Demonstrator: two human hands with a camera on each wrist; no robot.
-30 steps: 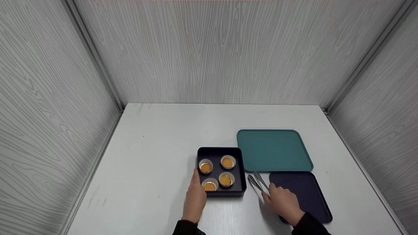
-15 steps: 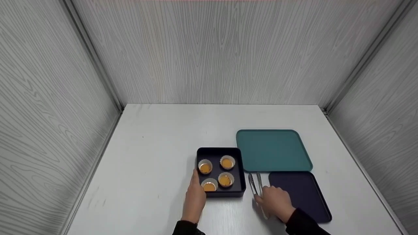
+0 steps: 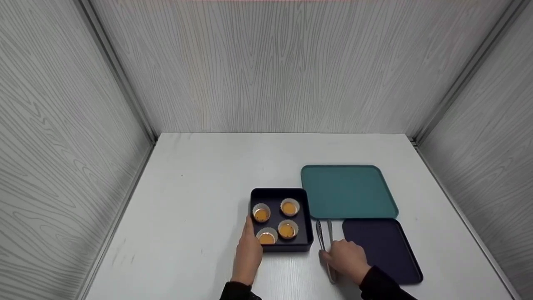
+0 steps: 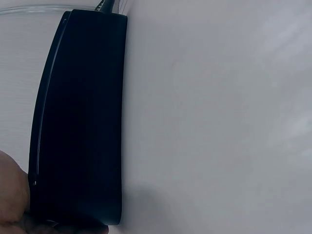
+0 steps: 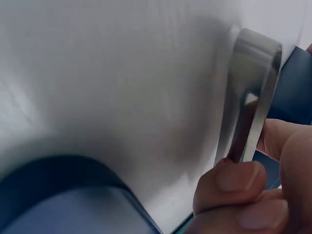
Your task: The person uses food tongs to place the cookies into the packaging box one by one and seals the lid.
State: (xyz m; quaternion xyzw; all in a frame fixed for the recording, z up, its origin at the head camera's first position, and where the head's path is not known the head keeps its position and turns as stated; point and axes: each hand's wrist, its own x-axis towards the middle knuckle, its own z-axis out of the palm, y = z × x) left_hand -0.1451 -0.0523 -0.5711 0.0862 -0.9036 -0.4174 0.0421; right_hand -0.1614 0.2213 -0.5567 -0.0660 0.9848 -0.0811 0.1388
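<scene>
My left hand (image 3: 248, 256) rests against the near-left side of a square dark box (image 3: 280, 248), its fingers extended along the wall. Inside the box sit several pale paper cups (image 3: 288, 229) with orange-yellow filling, perhaps egg tarts. Just right of the box, my right hand (image 3: 346, 258) holds a pair of metal tongs (image 5: 251, 63) around the arms. The tongs' tips (image 3: 319, 227) point away from me, slightly apart, with nothing between them. Their rounded end, close over the table, reaches toward me. In the left wrist view, the dark wall (image 4: 80, 117) hides most of my left fingers.
A teal tray (image 3: 349, 191) lies flat at the far right of the box. Nearer, a dark purple tray (image 3: 387, 254) lies beside my right hand. White wood-grained panels (image 3: 266, 66) enclose the white table (image 3: 187, 200) at the back and sides.
My right hand has moved left and nearer to me with the tongs, which have swung from slanting left to almost straight ahead. The left hand and the box have stayed put.
</scene>
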